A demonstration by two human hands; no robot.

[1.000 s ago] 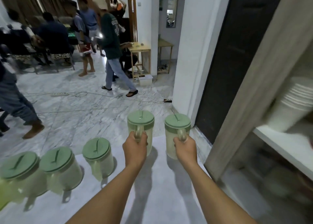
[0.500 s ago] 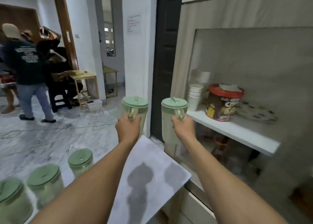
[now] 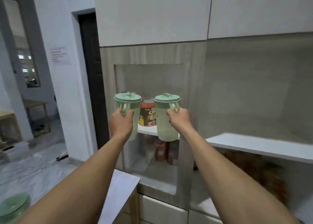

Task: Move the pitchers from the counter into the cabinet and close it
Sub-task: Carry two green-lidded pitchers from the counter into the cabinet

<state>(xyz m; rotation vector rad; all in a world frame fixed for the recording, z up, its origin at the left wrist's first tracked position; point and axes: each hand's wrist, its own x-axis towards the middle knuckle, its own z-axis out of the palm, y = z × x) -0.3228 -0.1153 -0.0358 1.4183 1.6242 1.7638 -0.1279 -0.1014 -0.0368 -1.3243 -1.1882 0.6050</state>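
Observation:
I hold two translucent pitchers with pale green lids up in front of the cabinet. My left hand (image 3: pixel 121 122) grips the handle of the left pitcher (image 3: pixel 128 99). The handle of the right pitcher (image 3: pixel 165 125) is in my right hand (image 3: pixel 180 120). Both pitchers hang upright, level with the cabinet's white shelf (image 3: pixel 254 145). They are in front of a wood-framed glass door panel (image 3: pixel 149 78). To the right of that panel the cabinet stands open. One more green-lidded pitcher (image 3: pixel 14 205) shows blurred at the bottom left on the counter (image 3: pixel 122 186).
Behind the glass, a brown chocolate tub (image 3: pixel 149 117) with a red lid stands on the shelf, with jars (image 3: pixel 160 152) below it. A dark doorway (image 3: pixel 89 81) and a white wall lie to the left. Marble floor and a wooden table (image 3: pixel 36 105) are beyond.
I have turned right from the counter to face the cabinet, lifting both pitchers higher and closer to the shelf. The people and the row of counter pitchers have left the view.

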